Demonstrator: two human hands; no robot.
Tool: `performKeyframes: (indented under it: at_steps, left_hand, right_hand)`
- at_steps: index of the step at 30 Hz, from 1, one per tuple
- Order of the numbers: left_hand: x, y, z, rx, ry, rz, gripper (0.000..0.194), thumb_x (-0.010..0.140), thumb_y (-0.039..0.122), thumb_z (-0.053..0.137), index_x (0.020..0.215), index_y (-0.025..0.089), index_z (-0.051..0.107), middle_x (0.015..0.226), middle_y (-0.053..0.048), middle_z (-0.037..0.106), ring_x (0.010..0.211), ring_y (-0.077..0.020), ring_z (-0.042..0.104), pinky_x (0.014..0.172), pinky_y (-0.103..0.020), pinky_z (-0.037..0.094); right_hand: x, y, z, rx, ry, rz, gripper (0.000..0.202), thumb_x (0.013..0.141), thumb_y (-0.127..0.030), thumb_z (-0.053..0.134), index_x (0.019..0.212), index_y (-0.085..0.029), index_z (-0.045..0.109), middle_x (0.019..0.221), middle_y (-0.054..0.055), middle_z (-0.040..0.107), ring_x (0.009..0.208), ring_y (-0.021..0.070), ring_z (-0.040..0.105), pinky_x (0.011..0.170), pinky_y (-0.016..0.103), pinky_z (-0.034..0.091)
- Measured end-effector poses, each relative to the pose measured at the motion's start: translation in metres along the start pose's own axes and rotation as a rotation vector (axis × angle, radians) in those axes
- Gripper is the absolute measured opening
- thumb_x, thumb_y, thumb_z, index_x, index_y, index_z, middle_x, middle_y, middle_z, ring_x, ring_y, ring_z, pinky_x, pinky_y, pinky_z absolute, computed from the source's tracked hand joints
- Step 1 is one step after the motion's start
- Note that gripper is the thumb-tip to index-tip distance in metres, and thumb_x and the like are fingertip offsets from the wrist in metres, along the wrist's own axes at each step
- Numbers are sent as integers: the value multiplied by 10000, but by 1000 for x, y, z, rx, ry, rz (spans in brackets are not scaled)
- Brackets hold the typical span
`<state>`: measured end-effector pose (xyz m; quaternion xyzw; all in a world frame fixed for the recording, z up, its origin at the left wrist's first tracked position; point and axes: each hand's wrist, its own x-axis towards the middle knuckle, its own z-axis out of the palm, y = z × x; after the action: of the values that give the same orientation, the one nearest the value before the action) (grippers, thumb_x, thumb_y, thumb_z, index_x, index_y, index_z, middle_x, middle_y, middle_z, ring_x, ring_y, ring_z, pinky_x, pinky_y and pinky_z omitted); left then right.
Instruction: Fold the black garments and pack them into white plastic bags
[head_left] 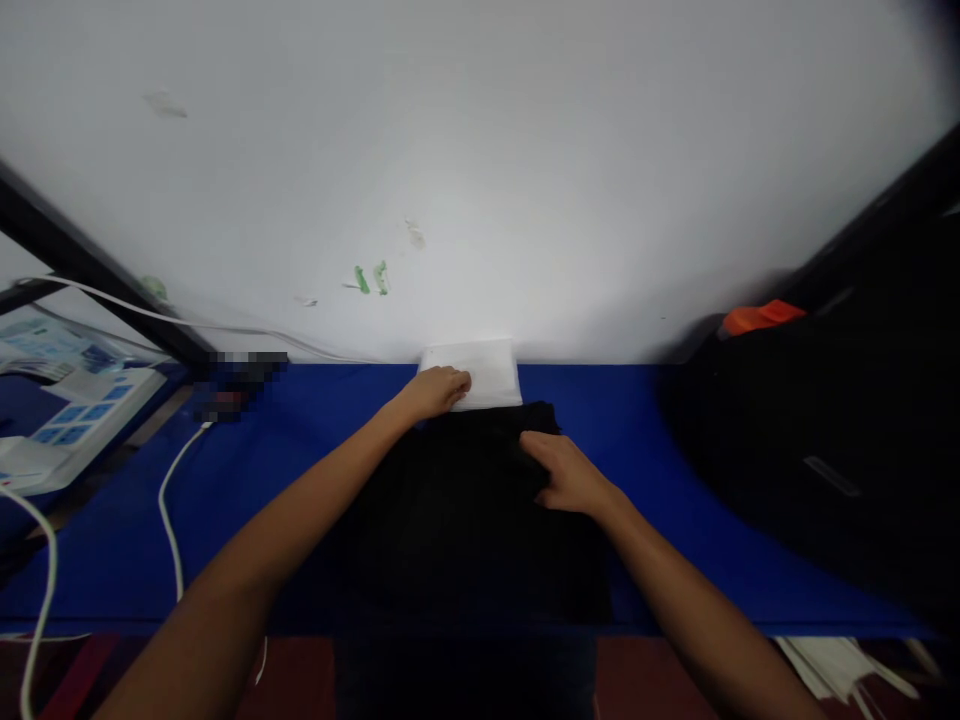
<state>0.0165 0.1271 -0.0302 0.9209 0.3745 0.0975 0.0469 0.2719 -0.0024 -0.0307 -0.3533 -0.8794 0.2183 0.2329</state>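
Observation:
A dark black fabric item (465, 530), either a bag or folded cloth, lies on the blue tabletop in front of me. Behind its far edge, a flat white packet (487, 370) rests near the wall. My left hand (436, 390) is closed, fingers curled over the left part of the packet and beside the fabric's far left corner. Which of the two it grips is hidden. At the fabric's far right side, my right hand (566, 473) is closed on the black material, its fingertips lost in the dark folds.
To the right a large black bag (772, 450) bulges over the blue table (607, 395), an orange piece (763, 317) on top. On the left are a white power strip (82, 425), a white cable (171, 500) and a blurred-out dark object (236, 385). The white wall (570, 180) bounds the back.

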Motion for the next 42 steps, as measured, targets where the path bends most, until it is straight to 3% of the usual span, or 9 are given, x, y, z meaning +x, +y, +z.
performKeyframes:
  at_steps: [3, 7, 11, 15, 20, 29, 34, 38, 42]
  left_hand:
    - [-11, 17, -9, 49, 75, 16, 268, 938, 113, 422, 1119, 170, 611, 1039, -88, 643, 897, -199, 601, 788, -318, 470]
    - [-36, 53, -16, 136, 257, 80, 431, 889, 12, 400, 1239, 197, 570, 1074, -96, 614, 964, -210, 578, 830, -338, 478]
    - [-60, 81, -8, 68, 306, 17, 308, 924, 57, 435, 1170, 177, 577, 1039, -80, 626, 901, -192, 599, 792, -305, 502]
    - [-73, 94, 2, -47, 215, 87, 174, 963, 160, 462, 1007, 184, 629, 1023, -65, 640, 864, -186, 611, 771, -297, 510]
    - [-78, 104, 3, -138, 226, 102, 351, 964, 265, 503, 1308, 196, 510, 1218, -105, 595, 1049, -241, 599, 952, -400, 483]
    - [-83, 103, -11, -235, 248, 143, 569, 964, 241, 510, 1500, 212, 320, 1337, -152, 532, 1216, -280, 532, 1045, -456, 448]
    - [-81, 100, -9, -328, 132, 148, 765, 919, 140, 506, 1567, 239, 111, 1593, -130, 290, 1472, -264, 279, 1169, -480, 341]
    - [-80, 102, -9, -268, 94, 105, 924, 779, -29, 407, 1575, 221, 9, 1643, -121, 148, 1514, -241, 157, 1193, -505, 284]
    - [-81, 118, -4, -137, 76, 96, 1038, 690, -21, 434, 1567, 189, -80, 1645, -146, 108, 1522, -273, 79, 1195, -570, 201]
  right_hand:
    - [0, -1, 1, -31, 14, -49, 246, 645, -191, 534, 733, -247, 312, 709, -17, 482, 613, 159, 460, 533, 267, 293]
    - [-7, 0, 4, -17, 291, -304, 17, 865, -246, 481, 853, -235, 475, 821, 54, 589, 731, 205, 558, 631, 324, 446]
    - [-13, -8, 9, -20, 490, -493, 150, 966, -221, 432, 1063, -242, 545, 1037, 91, 658, 981, 240, 626, 824, 423, 533]
    - [-11, -19, 18, 6, 387, -415, 314, 991, -181, 391, 1276, -218, 516, 1140, 88, 689, 1091, 203, 636, 905, 389, 557]
    - [-6, -21, 23, -4, 257, -343, 333, 999, -200, 402, 1302, -197, 540, 1205, 94, 689, 1194, 207, 602, 981, 417, 545]
    - [-4, -21, 9, -219, 353, -444, 370, 965, -98, 467, 1320, -185, 532, 1342, 147, 620, 1331, 246, 509, 1015, 465, 532]
    - [-4, -11, 2, -254, 360, -466, 356, 943, -102, 491, 1283, -176, 559, 1349, 176, 614, 1321, 281, 522, 987, 501, 544]
    - [-4, -6, 2, -323, 387, -387, 385, 918, -85, 502, 1285, -183, 559, 1313, 175, 640, 1301, 296, 542, 995, 519, 539]
    - [-3, -6, 17, -491, 448, -185, 459, 884, -43, 451, 1324, -138, 541, 1253, 193, 663, 1218, 308, 604, 986, 489, 547]
